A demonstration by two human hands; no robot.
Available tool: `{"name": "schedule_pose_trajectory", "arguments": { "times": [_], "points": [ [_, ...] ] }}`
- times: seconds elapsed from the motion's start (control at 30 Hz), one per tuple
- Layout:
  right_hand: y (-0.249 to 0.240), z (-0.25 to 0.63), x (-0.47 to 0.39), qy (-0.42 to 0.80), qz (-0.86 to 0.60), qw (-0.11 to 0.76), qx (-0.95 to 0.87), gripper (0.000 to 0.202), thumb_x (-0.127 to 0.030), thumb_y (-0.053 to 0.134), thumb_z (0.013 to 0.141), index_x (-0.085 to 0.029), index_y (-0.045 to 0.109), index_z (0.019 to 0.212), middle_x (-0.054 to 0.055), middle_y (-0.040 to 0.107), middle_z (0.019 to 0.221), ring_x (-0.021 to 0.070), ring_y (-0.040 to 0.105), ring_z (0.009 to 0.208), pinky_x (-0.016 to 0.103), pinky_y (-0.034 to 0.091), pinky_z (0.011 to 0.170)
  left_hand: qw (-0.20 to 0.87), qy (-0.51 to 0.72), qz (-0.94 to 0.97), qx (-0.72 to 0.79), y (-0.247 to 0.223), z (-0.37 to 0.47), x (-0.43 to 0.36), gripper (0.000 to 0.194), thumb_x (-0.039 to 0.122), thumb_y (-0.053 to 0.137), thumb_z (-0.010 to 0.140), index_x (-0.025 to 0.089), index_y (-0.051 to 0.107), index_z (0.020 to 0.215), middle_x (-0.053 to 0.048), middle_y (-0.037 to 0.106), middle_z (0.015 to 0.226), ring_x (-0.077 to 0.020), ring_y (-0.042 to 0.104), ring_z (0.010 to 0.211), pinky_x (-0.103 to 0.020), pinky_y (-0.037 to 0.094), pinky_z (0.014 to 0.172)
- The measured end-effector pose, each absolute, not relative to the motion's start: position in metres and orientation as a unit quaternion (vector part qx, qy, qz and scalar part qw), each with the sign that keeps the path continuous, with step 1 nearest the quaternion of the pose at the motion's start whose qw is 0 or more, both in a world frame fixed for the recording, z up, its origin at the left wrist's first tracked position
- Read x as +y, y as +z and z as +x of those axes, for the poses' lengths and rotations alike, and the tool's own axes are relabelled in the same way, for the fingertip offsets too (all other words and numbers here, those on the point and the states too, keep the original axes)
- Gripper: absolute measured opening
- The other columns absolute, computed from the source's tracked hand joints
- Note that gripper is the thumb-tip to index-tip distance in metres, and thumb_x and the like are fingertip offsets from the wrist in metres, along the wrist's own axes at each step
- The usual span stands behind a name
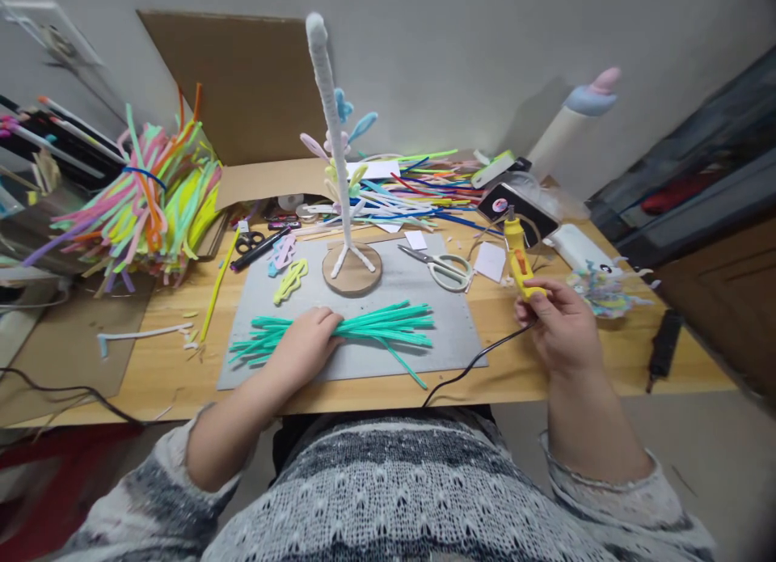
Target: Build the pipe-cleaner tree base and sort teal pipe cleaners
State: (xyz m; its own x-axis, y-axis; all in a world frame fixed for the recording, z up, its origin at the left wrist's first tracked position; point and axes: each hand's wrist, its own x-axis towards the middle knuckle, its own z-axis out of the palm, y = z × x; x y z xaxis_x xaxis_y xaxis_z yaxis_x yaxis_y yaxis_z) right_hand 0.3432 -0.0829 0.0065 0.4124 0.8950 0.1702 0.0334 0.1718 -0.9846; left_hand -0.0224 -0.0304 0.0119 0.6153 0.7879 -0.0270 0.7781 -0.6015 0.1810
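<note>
My left hand (309,342) is closed over the middle of a bundle of green pipe cleaners (388,323), which lies across the grey mat (357,369). One green stem sticks out of the bundle toward the front edge. At the right, my right hand (561,319) grips a yellow hot glue gun (517,251) by its handle, nozzle pointing up and away from me. A black cord runs from it to the table's front edge. Behind the bundle stands a white fuzzy stem (340,166) on a round cardboard base (352,283).
White-handled scissors (445,269) and a paper card (490,261) lie between the stand and the glue gun. At left are a large bunch of coloured pipe cleaners (151,190) and black scissors (250,240). Loose pipe cleaners (424,190) cover the back; a phone (521,210) leans at right.
</note>
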Motion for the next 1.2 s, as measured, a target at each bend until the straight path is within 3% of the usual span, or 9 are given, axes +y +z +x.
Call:
{"name": "schedule_pose_trajectory", "arguments": {
  "times": [0.13,0.33,0.47,0.57,0.67,0.8,1.0,1.1,1.2],
  "points": [
    [0.019,0.330,-0.093,0.332,-0.503,0.671,-0.432,0.015,-0.036,0.065,0.075,-0.026,0.061,0.087,-0.003,0.053,0.064,0.0116,0.049,0.052,0.025,0.036,0.048,0.079,0.030,0.899,0.430,0.010,0.004,-0.028,0.018,0.024,0.054,0.085,0.016,0.057,0.101,-0.010,0.059,0.098,-0.0264,0.053,0.095,-0.037,0.043,0.081],
    [0.049,0.309,-0.123,0.163,-0.486,0.725,-0.459,0.016,-0.042,0.067,0.071,-0.032,0.066,0.084,0.001,0.049,0.071,0.0178,0.049,0.058,0.033,0.036,0.052,0.070,0.037,0.892,0.444,0.007,0.038,-0.016,0.018,0.025,0.054,0.085,0.015,0.058,0.100,-0.012,0.057,0.098,-0.0273,0.052,0.096,-0.039,0.044,0.081],
    [0.057,0.286,-0.134,0.135,-0.465,0.745,-0.460,0.019,-0.049,0.066,0.070,-0.034,0.063,0.081,0.001,0.045,0.067,0.0189,0.049,0.060,0.033,0.037,0.050,0.066,0.068,0.883,0.460,0.011,0.049,-0.020,0.036,0.027,0.058,0.083,0.010,0.054,0.114,-0.017,0.056,0.109,-0.0307,0.051,0.102,-0.044,0.043,0.088],
    [0.047,0.258,-0.136,0.161,-0.442,0.766,-0.438,0.019,-0.044,0.061,0.076,-0.036,0.056,0.092,0.001,0.051,0.078,0.0175,0.053,0.066,0.030,0.041,0.052,0.110,0.159,0.881,0.433,0.026,0.051,-0.040,0.043,0.029,0.054,0.086,0.011,0.047,0.124,-0.018,0.051,0.124,-0.0311,0.046,0.115,-0.046,0.038,0.097],
    [0.033,0.228,-0.136,0.220,-0.456,0.709,-0.490,0.017,-0.034,0.061,0.079,-0.033,0.054,0.094,0.002,0.057,0.086,0.0169,0.058,0.070,0.035,0.049,0.063,0.264,0.250,0.860,0.358,0.048,0.050,-0.067,0.040,0.033,0.041,0.093,0.017,0.042,0.130,-0.013,0.053,0.124,-0.0252,0.048,0.116,-0.043,0.040,0.099],
    [0.027,0.198,-0.126,0.303,-0.430,0.604,-0.600,0.017,-0.032,0.060,0.082,-0.029,0.061,0.098,0.005,0.063,0.092,0.0208,0.061,0.088,0.040,0.050,0.081,0.427,0.286,0.802,0.303,0.063,0.037,-0.087,0.047,0.037,0.042,0.093,0.024,0.031,0.137,-0.011,0.053,0.125,-0.0223,0.055,0.108,-0.039,0.047,0.093],
    [0.032,0.156,-0.102,0.401,-0.330,0.474,-0.711,0.035,-0.030,0.042,0.093,-0.034,0.054,0.125,0.004,0.057,0.117,0.0201,0.052,0.109,0.042,0.044,0.095,0.426,0.266,0.748,0.434,0.050,-0.010,-0.096,0.034,0.029,0.045,0.089,0.020,0.045,0.121,-0.010,0.060,0.106,-0.0213,0.059,0.089,-0.037,0.053,0.076],
    [0.028,0.124,-0.092,0.421,-0.294,0.443,-0.735,0.035,-0.031,0.043,0.093,-0.033,0.054,0.126,0.005,0.054,0.116,0.0192,0.051,0.109,0.042,0.042,0.098,0.392,0.282,0.735,0.476,0.043,-0.033,-0.098,0.031,0.023,0.048,0.082,0.017,0.051,0.112,-0.010,0.059,0.108,-0.0234,0.057,0.098,-0.038,0.051,0.081],
    [0.026,0.094,-0.086,0.456,-0.243,0.405,-0.754,0.041,-0.032,0.041,0.093,-0.030,0.047,0.134,0.008,0.048,0.129,0.0194,0.044,0.122,0.042,0.034,0.107,0.344,0.300,0.718,0.525,0.039,-0.058,-0.097,0.030,0.023,0.049,0.079,0.016,0.052,0.107,-0.010,0.059,0.107,-0.0252,0.055,0.101,-0.041,0.047,0.088]
  ]
}}
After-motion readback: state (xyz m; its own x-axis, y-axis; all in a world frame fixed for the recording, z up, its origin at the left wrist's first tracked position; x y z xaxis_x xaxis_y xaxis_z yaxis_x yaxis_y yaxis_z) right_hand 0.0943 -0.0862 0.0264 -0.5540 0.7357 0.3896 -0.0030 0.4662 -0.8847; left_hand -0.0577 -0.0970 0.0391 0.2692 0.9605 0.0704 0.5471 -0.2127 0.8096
